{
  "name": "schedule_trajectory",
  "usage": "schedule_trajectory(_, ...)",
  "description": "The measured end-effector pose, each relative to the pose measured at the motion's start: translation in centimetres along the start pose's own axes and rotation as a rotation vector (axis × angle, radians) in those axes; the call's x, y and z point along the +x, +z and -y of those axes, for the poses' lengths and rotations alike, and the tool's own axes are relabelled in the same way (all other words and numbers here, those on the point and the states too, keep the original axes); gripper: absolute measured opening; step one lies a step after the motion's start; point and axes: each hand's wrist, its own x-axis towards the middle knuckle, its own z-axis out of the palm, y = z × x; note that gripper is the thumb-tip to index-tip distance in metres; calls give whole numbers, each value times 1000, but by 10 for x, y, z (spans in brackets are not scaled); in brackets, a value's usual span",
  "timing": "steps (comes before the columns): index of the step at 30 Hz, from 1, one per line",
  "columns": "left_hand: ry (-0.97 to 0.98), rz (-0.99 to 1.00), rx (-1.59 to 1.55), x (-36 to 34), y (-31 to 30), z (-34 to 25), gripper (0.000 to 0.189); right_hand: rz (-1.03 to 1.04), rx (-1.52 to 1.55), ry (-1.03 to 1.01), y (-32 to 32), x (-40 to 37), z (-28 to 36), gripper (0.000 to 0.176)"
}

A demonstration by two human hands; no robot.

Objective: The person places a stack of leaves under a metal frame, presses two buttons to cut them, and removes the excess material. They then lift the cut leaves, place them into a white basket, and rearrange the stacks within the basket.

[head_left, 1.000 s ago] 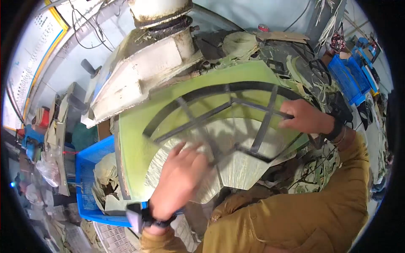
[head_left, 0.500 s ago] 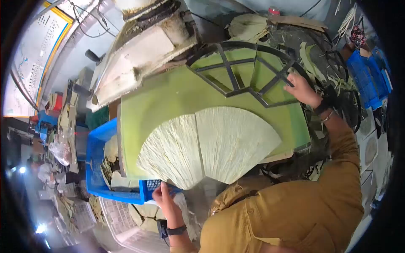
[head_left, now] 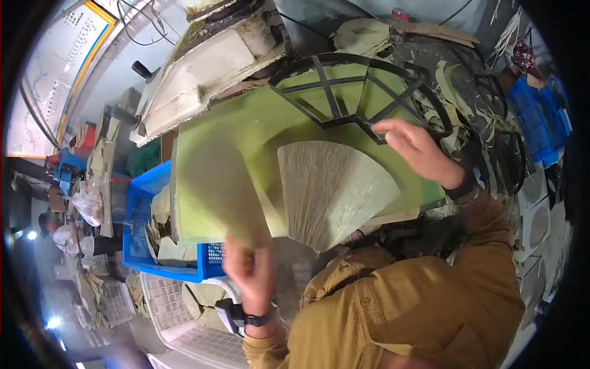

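Note:
My left hand (head_left: 249,270), smeared by motion, is closed on the narrow end of a fan-shaped leaf piece (head_left: 218,181), also blurred, lifted over the left side of the green cutting board (head_left: 258,120). A second fan-shaped leaf piece (head_left: 335,187), greyish green with ribbed lines, lies across the board's front edge. My right hand (head_left: 421,150) is open above the board's right side, its fingers stretched out. Its fingertips are right at the near corner of a black metal cutting die (head_left: 335,101), an arched frame with crossbars at the back of the board.
A white, stained machine head (head_left: 215,67) stands behind the board. To the left is a blue crate (head_left: 138,261) holding leaf pieces, with a white basket (head_left: 163,298) below it. Leaf scraps (head_left: 452,92) pile up at the right, near another blue crate (head_left: 538,117).
The left leaf piece has come apart from the right one and risen in my left hand. My right hand has moved left from the die's right end; the die has turned slightly.

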Motion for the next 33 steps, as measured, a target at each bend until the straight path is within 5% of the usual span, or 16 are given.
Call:
schedule_trajectory(1, 298, 243, 67, 9, 6, -12, 26, 3, 136, -29, 4, 2, -5, 36)
schedule_trajectory(4, 500, 645, 301, -5, 54, -12, 42, 92, 208, 4, 15, 7, -9, 55)
schedule_trajectory(6, 464, 666, 358, -16, 73, -5, 41, 236, 7, 140, 26, 1, -7, 62)
schedule_trajectory(10, 264, 670, 222, -19, 63, -24, 41, 229, -283, -20, 44, -9, -22, 68)
schedule_trajectory(13, -86, -100, 262, -52, 71, -6, 63, 211, -308, -10, 46, 1, -23, 70)
schedule_trajectory(14, -298, -196, 326, -63, 76, 5, 63, 246, -311, -31, 47, 4, -23, 70)
schedule_trajectory(16, -883, -307, -324, -74, 85, 11, 57, 217, -235, 49, 51, 8, -20, 71)
schedule_trajectory(17, -1112, -188, -545, -67, 78, 7, 51, 209, -239, 47, 54, 9, -17, 70)
schedule_trajectory(20, -1067, -226, -1316, -72, 93, 20, 50, 250, -291, -69, 60, 5, -12, 67)
schedule_trajectory(22, -942, -246, -1133, -73, 90, 15, 51, 205, -229, -100, 65, -3, -26, 63)
schedule_trajectory(24, -867, -269, -1025, -75, 78, 4, 46, 253, 242, 69, 73, -15, -29, 62)
schedule_trajectory(26, -822, -294, -1107, -82, 63, 8, 47, 136, 371, 74, 73, -25, -60, 55)
schedule_trajectory(28, -796, -399, -1307, -98, 39, 0, 48, 16, 700, 37, 90, -52, -21, 41)
schedule_trajectory(30, -711, -551, -1405, -114, 18, 0, 47, 111, 860, 220, 105, -56, -43, 41)
schedule_trajectory(32, -691, -687, -1385, -139, -20, 0, 46, -36, 1468, 965, 153, -63, -64, 46)
schedule_trajectory(33, -695, -804, -1361, -152, -32, -2, 44, 392, 974, 494, 177, -81, -41, 50)
